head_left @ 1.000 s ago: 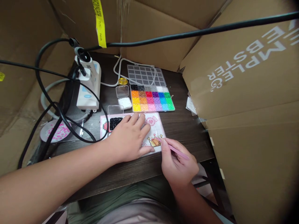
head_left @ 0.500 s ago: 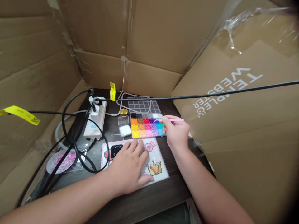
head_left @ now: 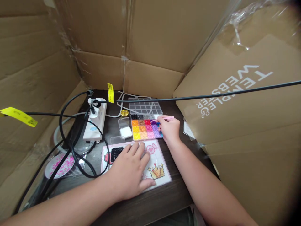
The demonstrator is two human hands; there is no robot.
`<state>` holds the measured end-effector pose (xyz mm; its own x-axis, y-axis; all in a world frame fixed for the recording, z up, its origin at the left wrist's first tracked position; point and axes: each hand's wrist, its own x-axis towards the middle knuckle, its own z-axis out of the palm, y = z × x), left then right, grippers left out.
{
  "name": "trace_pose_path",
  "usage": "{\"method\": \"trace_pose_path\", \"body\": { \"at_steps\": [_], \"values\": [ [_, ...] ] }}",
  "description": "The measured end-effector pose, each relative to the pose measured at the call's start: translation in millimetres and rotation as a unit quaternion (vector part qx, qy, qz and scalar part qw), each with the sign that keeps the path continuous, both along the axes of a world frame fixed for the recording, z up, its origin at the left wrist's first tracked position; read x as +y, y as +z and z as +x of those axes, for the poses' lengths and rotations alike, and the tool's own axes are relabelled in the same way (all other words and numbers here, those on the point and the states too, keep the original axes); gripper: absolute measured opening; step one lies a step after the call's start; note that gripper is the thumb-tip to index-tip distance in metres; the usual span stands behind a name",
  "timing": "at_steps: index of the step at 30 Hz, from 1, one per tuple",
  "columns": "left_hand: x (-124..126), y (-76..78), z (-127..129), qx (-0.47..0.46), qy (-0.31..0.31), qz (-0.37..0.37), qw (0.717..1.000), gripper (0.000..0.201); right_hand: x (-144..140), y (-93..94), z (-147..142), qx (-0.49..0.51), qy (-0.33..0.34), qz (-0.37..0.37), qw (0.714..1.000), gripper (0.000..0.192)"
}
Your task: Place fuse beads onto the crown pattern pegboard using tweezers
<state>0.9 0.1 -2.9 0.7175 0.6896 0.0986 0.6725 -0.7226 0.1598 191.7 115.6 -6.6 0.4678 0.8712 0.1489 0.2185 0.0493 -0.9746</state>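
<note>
Right hand (head_left: 169,129) pinched thin pink tweezers (head_left: 164,118), tips over the multicoloured compartmented bead tray (head_left: 145,128); left hand (head_left: 130,174) lay flat, fingers spread, on the white pegboard sheet with a crown pattern (head_left: 162,174).

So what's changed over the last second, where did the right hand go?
The right hand, holding the pink tweezers throughout, left the crown design on the pegboard and went up to the bead tray, then edged left so the tip is over the purple beads. The left hand stayed flat on the pegboard.
</note>
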Motion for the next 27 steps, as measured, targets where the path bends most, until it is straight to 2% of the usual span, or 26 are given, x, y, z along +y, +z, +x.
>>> {"method": "trace_pose_path", "body": {
  "at_steps": [3, 20, 27],
  "values": [
    [0.4, -0.4, -0.3, 0.0, 0.001, 0.001, 1.0, 0.077, 1.0, -1.0, 0.4, 0.033, 0.006, -0.001, 0.999, 0.014],
    [0.0, 0.3, 0.2, 0.003, 0.003, 0.0, 1.0, 0.076, -0.4, 0.2, 0.9, 0.043, 0.025, -0.014, 0.999, 0.018],
    [-0.2, 0.4, 0.6, 0.001, 0.002, 0.008, 1.0, 0.074, -1.8, 3.2, -0.4, 0.049, 0.016, -0.012, 0.999, 0.015]
  ]
}}
